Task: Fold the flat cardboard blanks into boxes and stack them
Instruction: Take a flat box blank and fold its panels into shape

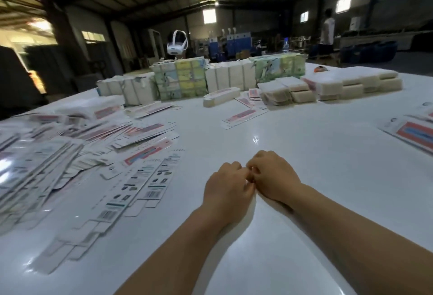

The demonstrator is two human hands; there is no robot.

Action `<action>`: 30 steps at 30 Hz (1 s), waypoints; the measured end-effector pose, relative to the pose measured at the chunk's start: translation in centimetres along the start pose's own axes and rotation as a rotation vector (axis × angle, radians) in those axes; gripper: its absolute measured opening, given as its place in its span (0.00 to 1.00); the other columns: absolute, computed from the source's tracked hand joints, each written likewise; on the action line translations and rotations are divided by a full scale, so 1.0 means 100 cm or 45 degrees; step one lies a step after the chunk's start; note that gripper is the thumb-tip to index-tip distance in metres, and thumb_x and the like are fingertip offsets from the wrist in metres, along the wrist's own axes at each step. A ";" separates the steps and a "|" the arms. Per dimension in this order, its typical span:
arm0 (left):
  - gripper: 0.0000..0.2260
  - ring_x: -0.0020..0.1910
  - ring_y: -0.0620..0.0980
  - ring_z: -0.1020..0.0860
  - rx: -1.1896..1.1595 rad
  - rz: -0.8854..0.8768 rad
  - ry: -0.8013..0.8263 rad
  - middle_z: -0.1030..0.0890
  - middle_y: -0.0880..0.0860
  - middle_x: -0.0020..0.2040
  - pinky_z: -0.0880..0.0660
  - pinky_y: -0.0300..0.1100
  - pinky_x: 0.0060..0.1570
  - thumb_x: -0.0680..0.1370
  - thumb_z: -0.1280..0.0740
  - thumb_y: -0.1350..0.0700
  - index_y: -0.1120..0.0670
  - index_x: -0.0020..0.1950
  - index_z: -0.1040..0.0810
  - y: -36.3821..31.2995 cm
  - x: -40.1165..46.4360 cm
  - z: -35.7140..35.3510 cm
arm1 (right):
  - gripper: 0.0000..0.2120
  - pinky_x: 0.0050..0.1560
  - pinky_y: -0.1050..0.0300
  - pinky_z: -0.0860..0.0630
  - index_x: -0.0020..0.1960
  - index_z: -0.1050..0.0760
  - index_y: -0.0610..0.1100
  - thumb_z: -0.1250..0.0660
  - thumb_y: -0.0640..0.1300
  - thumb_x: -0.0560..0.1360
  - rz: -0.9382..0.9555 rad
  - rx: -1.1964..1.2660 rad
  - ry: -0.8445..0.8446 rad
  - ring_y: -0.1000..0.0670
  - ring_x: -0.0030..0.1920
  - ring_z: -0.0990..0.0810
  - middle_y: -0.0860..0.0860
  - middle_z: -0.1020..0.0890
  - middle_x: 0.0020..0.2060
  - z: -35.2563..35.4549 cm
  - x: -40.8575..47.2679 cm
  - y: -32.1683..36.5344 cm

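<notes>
My left hand [226,189] and my right hand [273,175] meet knuckle to knuckle over the white table [293,154], fingers curled, with no blank visible in either. A sprawl of flat printed cardboard blanks [98,151] lies to the left of my hands. One flat blank [243,116] lies alone in the middle of the table. A folded box [220,96] rests further back. More blanks [414,130] lie at the right edge.
Wrapped bundles of blanks [180,79] and stacks of pale packs [351,83] line the far side of the table. A white headset [177,42] stands behind them. A person [327,30] stands far back at the right in the dim hall.
</notes>
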State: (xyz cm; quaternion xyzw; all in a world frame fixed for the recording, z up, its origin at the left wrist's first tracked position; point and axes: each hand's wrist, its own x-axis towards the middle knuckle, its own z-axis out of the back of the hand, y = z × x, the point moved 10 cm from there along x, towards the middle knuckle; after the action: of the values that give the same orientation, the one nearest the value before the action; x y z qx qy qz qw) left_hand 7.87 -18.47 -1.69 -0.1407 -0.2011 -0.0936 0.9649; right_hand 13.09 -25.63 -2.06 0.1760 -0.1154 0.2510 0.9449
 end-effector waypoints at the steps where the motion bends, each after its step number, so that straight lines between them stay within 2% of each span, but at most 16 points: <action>1: 0.10 0.51 0.48 0.30 -0.016 0.012 0.014 0.25 0.48 0.48 0.31 0.42 0.44 0.78 0.41 0.52 0.51 0.51 0.22 0.001 0.000 -0.001 | 0.12 0.53 0.55 0.29 0.50 0.20 0.47 0.43 0.42 0.76 0.004 -0.003 -0.003 0.48 0.54 0.27 0.50 0.23 0.54 -0.001 0.000 -0.001; 5: 0.09 0.51 0.48 0.26 -0.137 0.180 0.106 0.23 0.48 0.50 0.27 0.45 0.49 0.77 0.40 0.52 0.49 0.50 0.21 0.025 0.013 0.012 | 0.14 0.52 0.56 0.29 0.51 0.20 0.47 0.44 0.42 0.78 0.020 0.001 -0.030 0.49 0.53 0.27 0.51 0.22 0.53 -0.001 0.003 -0.003; 9: 0.13 0.60 0.53 0.28 -0.018 0.433 0.133 0.25 0.52 0.60 0.29 0.49 0.59 0.77 0.37 0.50 0.50 0.59 0.23 0.099 0.025 0.051 | 0.12 0.51 0.55 0.30 0.52 0.19 0.47 0.42 0.42 0.79 0.008 0.060 -0.070 0.48 0.54 0.27 0.52 0.22 0.51 0.000 0.004 -0.005; 12: 0.22 0.66 0.57 0.33 0.119 0.771 0.149 0.31 0.55 0.68 0.32 0.53 0.63 0.77 0.38 0.45 0.51 0.68 0.31 0.181 0.001 0.081 | 0.12 0.49 0.54 0.29 0.50 0.19 0.47 0.41 0.41 0.78 0.020 0.069 -0.074 0.48 0.51 0.27 0.52 0.22 0.50 -0.001 0.004 -0.006; 14: 0.31 0.70 0.59 0.39 0.209 1.001 0.234 0.37 0.57 0.72 0.35 0.55 0.65 0.76 0.41 0.36 0.53 0.73 0.38 0.230 -0.029 0.090 | 0.12 0.47 0.55 0.30 0.49 0.18 0.47 0.41 0.41 0.78 0.016 0.096 -0.077 0.49 0.50 0.27 0.52 0.21 0.49 -0.001 0.005 -0.007; 16: 0.40 0.71 0.61 0.41 0.293 1.108 0.338 0.38 0.60 0.72 0.37 0.57 0.66 0.72 0.45 0.28 0.55 0.73 0.40 0.258 -0.055 0.089 | 0.11 0.45 0.55 0.32 0.47 0.18 0.48 0.40 0.41 0.77 0.010 0.102 -0.092 0.49 0.49 0.26 0.53 0.22 0.48 -0.002 0.007 -0.007; 19: 0.43 0.70 0.59 0.40 0.293 1.126 0.296 0.37 0.58 0.71 0.36 0.56 0.62 0.69 0.46 0.25 0.55 0.72 0.37 0.267 -0.075 0.083 | 0.11 0.47 0.54 0.30 0.46 0.18 0.49 0.39 0.41 0.77 0.001 0.097 -0.096 0.48 0.49 0.26 0.53 0.22 0.48 -0.002 0.008 -0.008; 24: 0.34 0.68 0.57 0.37 0.295 1.064 0.068 0.34 0.56 0.69 0.35 0.53 0.60 0.72 0.41 0.31 0.52 0.70 0.32 0.256 -0.075 0.092 | 0.12 0.48 0.50 0.26 0.43 0.18 0.47 0.39 0.37 0.75 0.007 0.089 -0.104 0.46 0.48 0.25 0.51 0.21 0.46 -0.001 0.008 -0.006; 27: 0.32 0.68 0.58 0.37 0.222 1.096 0.070 0.34 0.57 0.69 0.36 0.53 0.61 0.72 0.36 0.34 0.51 0.70 0.33 0.255 -0.074 0.095 | 0.12 0.48 0.50 0.27 0.43 0.18 0.47 0.39 0.37 0.75 0.005 0.096 -0.111 0.46 0.48 0.26 0.51 0.21 0.45 -0.001 0.007 -0.005; 30: 0.32 0.65 0.58 0.33 0.217 1.076 0.090 0.35 0.57 0.69 0.35 0.52 0.59 0.71 0.33 0.37 0.52 0.69 0.34 0.251 -0.067 0.100 | 0.12 0.46 0.52 0.28 0.43 0.18 0.46 0.40 0.37 0.75 0.014 0.092 -0.113 0.47 0.47 0.27 0.52 0.22 0.44 -0.001 0.007 -0.005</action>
State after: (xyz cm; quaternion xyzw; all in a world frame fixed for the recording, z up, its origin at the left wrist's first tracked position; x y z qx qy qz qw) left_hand 4.16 9.14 -1.53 -0.1273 -0.0996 0.3219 0.9329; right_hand 13.95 -25.67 -2.06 0.2201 -0.1490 0.2522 0.9305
